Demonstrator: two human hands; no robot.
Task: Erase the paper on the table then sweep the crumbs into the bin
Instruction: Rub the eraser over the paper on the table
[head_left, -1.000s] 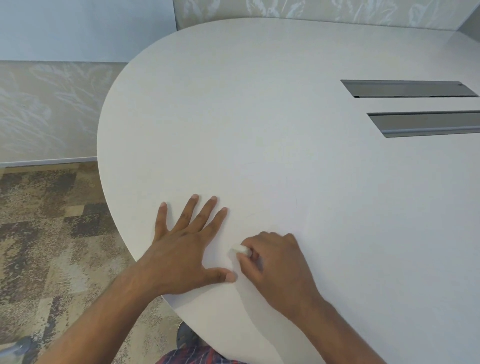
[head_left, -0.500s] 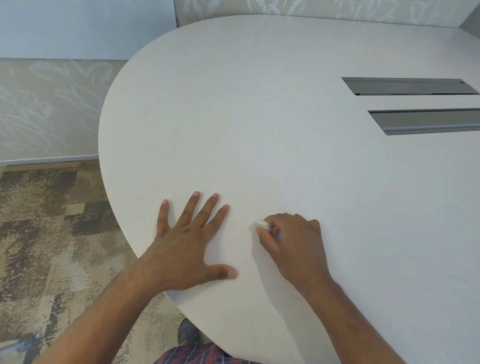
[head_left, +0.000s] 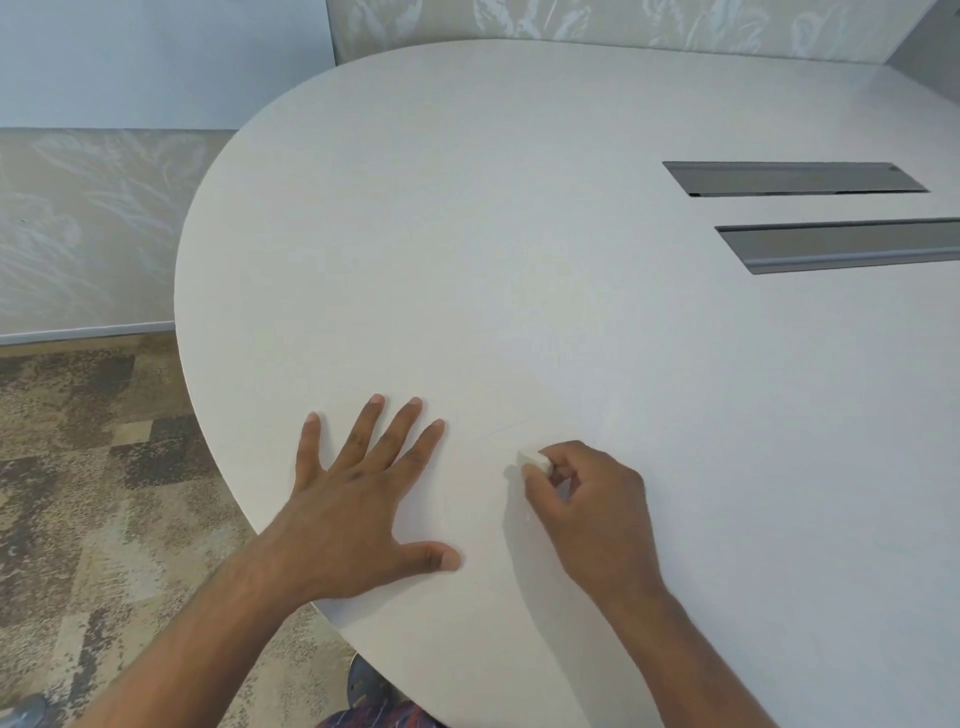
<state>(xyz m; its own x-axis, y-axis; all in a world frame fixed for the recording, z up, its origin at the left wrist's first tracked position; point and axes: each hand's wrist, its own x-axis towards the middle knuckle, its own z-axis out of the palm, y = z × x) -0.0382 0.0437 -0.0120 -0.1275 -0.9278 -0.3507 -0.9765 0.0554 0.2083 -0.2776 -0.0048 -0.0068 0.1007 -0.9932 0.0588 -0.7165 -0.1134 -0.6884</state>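
Right hand (head_left: 597, 512) pinches eraser (head_left: 533, 460) (small, white) on table (head_left: 519, 260).

Office mtg room, by the look of it.
Big rounded conf. table (head_left: 519, 234) w/ two grey hatches (head_left: 795, 178) set in its top beyond the right hand (head_left: 597, 509); patterned carpet tiles (head_left: 78, 467) left of the left hand (head_left: 353, 509), printed wall panels (head_left: 88, 223) past them.
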